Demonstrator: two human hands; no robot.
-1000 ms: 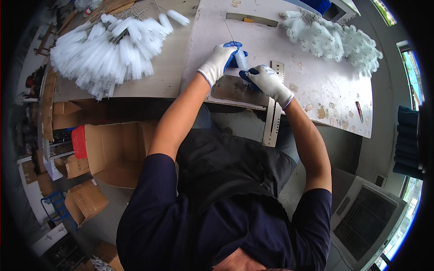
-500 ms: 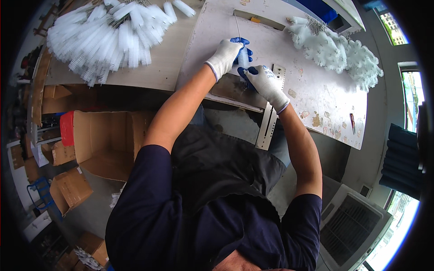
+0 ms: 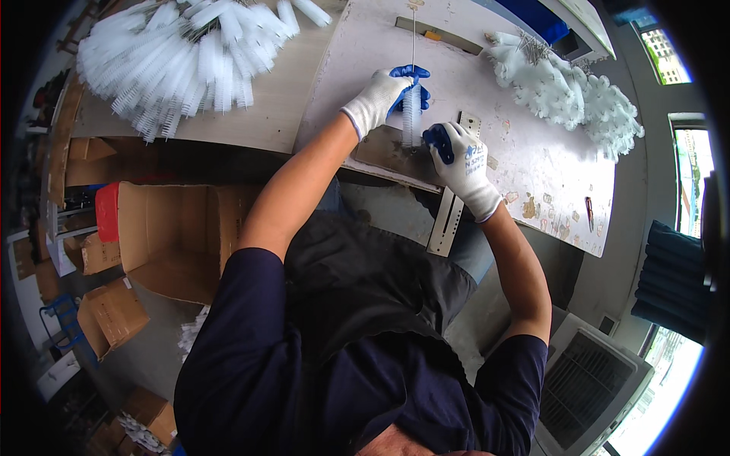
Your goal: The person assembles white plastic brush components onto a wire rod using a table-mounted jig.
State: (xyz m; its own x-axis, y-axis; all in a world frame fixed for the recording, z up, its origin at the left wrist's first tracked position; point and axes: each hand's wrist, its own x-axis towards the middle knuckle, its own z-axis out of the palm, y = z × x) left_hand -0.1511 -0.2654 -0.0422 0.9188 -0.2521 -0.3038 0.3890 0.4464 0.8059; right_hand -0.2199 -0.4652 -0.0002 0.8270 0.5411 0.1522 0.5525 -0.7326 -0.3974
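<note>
My left hand (image 3: 408,79), in a white glove with blue coated fingers, is closed around a white-bristled tube brush (image 3: 411,118) near its top. The thin wire handle (image 3: 414,38) sticks up past the fingers toward the far side of the table. Its bristle part points down toward me, over a dark plate (image 3: 384,149) at the table's front edge. My right hand (image 3: 458,156), gloved the same way, is just right of the brush and apart from it. Its fingers are curled in; whether anything is inside them is hidden.
A big heap of white brushes (image 3: 182,68) lies at the left, a bundle of fluffier white brushes (image 3: 563,87) at the right. A perforated metal bar (image 3: 449,213) juts over the table's front edge. A red pen-like tool (image 3: 589,214) lies at the right. An open cardboard box (image 3: 179,239) stands lower left.
My right hand has come off the brush's lower end and moved right and toward me. My left hand still holds the brush, now more upright and slightly farther right.
</note>
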